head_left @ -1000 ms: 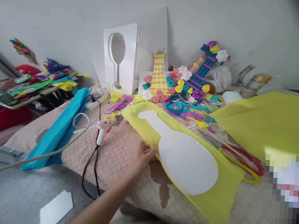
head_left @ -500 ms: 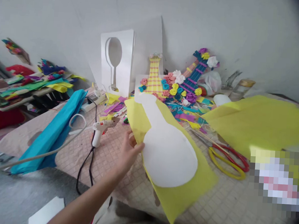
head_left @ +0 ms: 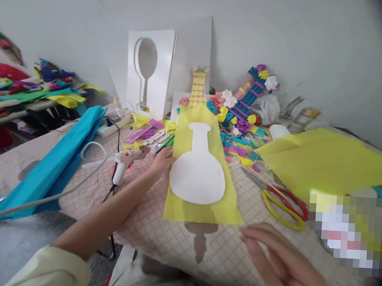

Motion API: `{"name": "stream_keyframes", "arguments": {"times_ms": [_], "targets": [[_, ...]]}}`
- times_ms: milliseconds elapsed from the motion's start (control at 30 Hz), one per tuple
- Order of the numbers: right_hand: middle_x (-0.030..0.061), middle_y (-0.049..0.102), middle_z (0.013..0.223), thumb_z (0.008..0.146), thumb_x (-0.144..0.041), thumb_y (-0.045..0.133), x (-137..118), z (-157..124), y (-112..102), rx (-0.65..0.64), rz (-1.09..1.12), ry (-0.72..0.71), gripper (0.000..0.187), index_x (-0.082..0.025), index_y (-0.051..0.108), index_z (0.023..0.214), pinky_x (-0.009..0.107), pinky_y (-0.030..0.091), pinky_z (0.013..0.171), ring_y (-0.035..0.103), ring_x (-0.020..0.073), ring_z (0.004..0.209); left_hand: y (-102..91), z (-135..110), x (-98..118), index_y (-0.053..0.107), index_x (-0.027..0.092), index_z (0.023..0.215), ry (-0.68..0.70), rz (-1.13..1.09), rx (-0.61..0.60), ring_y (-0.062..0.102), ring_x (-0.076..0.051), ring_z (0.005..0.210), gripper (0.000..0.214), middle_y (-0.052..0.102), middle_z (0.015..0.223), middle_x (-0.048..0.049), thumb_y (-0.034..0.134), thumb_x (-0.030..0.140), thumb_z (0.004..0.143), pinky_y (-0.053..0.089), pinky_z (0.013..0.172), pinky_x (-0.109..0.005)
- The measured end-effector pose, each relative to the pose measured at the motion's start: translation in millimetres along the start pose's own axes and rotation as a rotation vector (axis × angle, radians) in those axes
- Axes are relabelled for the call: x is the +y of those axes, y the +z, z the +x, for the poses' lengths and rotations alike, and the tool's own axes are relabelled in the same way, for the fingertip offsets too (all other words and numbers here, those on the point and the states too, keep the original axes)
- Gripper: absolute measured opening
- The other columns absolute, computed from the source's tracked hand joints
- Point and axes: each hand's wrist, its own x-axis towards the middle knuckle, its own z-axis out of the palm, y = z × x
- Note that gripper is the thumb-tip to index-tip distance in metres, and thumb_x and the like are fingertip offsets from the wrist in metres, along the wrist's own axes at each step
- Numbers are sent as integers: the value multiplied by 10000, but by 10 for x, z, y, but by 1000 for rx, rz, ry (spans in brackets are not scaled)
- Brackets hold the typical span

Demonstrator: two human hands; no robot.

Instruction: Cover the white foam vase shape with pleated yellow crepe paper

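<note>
A white guitar-shaped card cutout (head_left: 198, 178) lies on a sheet of yellow crepe paper (head_left: 206, 213), its narrow neck pointing away from me. At the sheet's left edge my left hand (head_left: 164, 159) grips the paper beside the cutout; its fingertips are partly hidden. My right hand (head_left: 283, 263) is low at the right, off the sheet's near right corner, with curved fingers, thumb apart and nothing visible in it. Red-and-yellow-handled scissors (head_left: 286, 207) lie beyond that hand.
A white glue gun (head_left: 122, 167) with a black cord stands left of my arm. Folded blue paper (head_left: 52, 164) lies farther left. More yellow paper (head_left: 326, 160) spreads at the right. Decorated paper guitars (head_left: 250, 99) and a white board with a cut-out hole (head_left: 163, 72) lean at the back.
The yellow paper and white cutout have swung from a slant to nearly straight ahead and moved away from me. My left hand moved with them. My right hand has come into view.
</note>
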Motion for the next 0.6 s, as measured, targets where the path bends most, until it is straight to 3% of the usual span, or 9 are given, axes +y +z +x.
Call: {"name": "stream_keyframes", "arguments": {"times_ms": [100, 200, 300, 367, 467, 600], "targets": [[37, 620, 900, 799, -144, 541, 71, 234, 271, -174, -60, -133, 176, -218, 607, 943, 251, 500, 725, 585, 147, 842, -117, -310, 48, 497, 167, 1071, 77, 47, -1, 478, -186, 1133, 384, 510, 1242, -85, 559, 111, 695, 411, 899, -278], [60, 607, 999, 827, -153, 488, 138, 364, 483, -299, -155, -178, 222, -217, 610, 1000, 316, 478, 818, 551, 173, 953, -322, -787, 55, 512, 184, 1057, 257, 290, -61, 514, -178, 1048, 271, 549, 1137, -71, 516, 234, 791, 435, 860, -304], [71, 572, 1093, 846, -172, 455, 118, 505, 625, -459, -249, -161, 261, -219, 600, 1058, 392, 435, 891, 506, 200, 1026, -580, -1207, -30, 533, 197, 925, 412, 618, 137, 546, -153, 802, 126, 581, 869, -30, 472, 250, 828, 451, 744, -300], [75, 575, 1079, 847, -174, 454, 68, 607, 709, -523, -272, -166, 263, -206, 601, 1063, 428, 421, 895, 501, 212, 1013, -755, -1364, -123, 530, 194, 881, 527, 785, 271, 531, -161, 781, 91, 561, 817, -26, 469, 231, 825, 437, 744, -314], [73, 583, 1037, 832, -156, 475, -16, 695, 826, -566, -225, -184, 252, -189, 606, 1046, 429, 421, 886, 503, 210, 990, -983, -1381, -266, 515, 177, 941, 571, 940, 437, 522, -208, 893, 160, 546, 916, -64, 480, 257, 808, 425, 790, -354], [68, 572, 1034, 836, -150, 468, -106, 604, 883, -521, -51, -174, 234, -198, 599, 1023, 376, 438, 881, 509, 182, 995, -1199, -1102, -375, 368, 121, 1181, 434, 981, 637, 496, -268, 984, 550, 479, 1100, -141, 539, 394, 734, 439, 769, -377]]}}
